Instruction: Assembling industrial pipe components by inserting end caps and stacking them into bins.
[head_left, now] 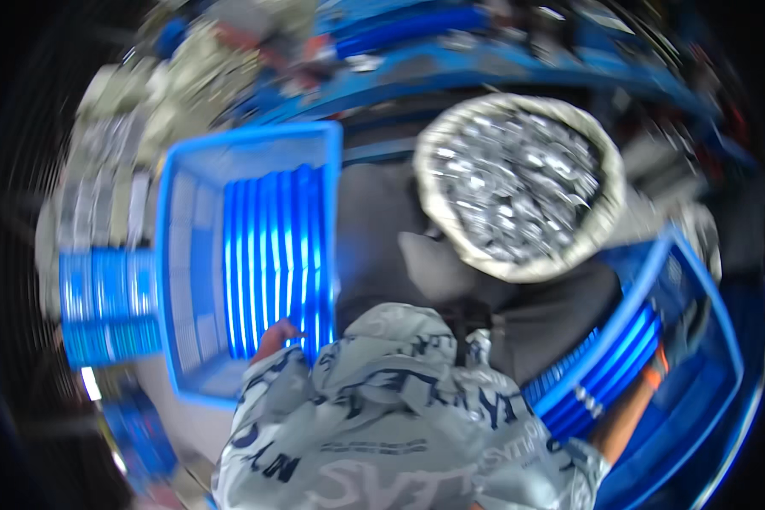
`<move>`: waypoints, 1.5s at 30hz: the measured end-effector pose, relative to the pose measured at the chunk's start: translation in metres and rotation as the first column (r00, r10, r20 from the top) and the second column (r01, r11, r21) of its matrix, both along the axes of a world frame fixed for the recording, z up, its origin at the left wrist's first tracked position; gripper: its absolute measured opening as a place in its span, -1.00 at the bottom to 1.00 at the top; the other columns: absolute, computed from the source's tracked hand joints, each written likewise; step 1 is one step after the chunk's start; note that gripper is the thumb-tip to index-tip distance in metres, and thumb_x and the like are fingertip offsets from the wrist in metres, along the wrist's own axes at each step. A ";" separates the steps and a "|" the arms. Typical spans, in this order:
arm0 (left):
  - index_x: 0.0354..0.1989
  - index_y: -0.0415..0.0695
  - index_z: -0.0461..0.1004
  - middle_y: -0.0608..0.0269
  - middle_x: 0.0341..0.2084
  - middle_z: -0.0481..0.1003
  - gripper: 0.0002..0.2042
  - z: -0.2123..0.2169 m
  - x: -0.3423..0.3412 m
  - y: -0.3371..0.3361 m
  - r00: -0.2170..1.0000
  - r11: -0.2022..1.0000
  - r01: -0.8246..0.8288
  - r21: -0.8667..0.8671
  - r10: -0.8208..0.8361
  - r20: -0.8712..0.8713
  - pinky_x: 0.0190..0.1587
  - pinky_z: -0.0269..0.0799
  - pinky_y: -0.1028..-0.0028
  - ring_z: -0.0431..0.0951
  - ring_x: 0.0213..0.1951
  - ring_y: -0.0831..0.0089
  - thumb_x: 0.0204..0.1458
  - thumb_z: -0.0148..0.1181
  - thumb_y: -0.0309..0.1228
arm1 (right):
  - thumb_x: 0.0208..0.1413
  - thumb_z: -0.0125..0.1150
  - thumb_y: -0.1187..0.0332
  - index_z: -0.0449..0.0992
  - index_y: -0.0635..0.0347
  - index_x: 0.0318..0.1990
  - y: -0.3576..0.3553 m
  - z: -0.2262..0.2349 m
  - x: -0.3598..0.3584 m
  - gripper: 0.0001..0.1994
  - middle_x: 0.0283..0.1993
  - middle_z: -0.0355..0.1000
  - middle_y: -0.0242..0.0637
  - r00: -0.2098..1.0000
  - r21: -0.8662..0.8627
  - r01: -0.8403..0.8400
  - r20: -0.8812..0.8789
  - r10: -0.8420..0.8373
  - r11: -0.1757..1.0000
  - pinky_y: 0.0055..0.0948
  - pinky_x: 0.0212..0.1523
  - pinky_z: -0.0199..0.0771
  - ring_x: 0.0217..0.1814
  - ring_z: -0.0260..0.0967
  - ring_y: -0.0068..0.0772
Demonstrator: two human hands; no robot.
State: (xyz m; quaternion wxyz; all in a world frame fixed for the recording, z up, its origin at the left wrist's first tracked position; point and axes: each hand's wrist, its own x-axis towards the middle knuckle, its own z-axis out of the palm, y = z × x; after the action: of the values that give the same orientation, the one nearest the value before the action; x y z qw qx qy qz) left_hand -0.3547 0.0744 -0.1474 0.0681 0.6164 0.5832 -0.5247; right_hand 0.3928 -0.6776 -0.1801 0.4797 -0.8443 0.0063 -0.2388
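**Positions Relative to the Round Container [429,204]**

The container holds shiny metal parts [518,178]. Left of the container, a light-blue crate [191,263] holds a row of glossy blue bars [272,255]; the left hand [277,337] is at the near end of this row. Right of the container and nearer the body, a second blue crate [721,331] holds further blue bars [616,365]; the right hand [656,365] is at their outer end. Due to blur, cannot tell whether either hand is spread, closed or pinching a bar.
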 end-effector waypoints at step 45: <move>0.24 -0.15 0.68 -0.02 0.00 0.78 -0.38 0.265 0.381 -0.040 -0.171 0.758 0.456 0.467 -0.441 0.881 0.15 0.72 0.12 0.82 0.02 -0.09 -0.11 0.63 -0.33 | 0.48 0.43 -0.10 0.57 0.21 0.48 0.375 0.134 -0.151 -0.34 0.68 0.40 -0.04 0.330 0.998 -0.062 0.051 0.943 -0.033 -0.05 0.34 0.84 0.61 0.51 0.15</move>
State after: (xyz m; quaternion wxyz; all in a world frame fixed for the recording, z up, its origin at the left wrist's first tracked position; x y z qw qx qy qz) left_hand 0.0268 0.0348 0.1181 0.2620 0.9570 0.1116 0.0554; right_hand 0.2416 -0.3025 -0.0460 0.8632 -0.3090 -0.0411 0.3970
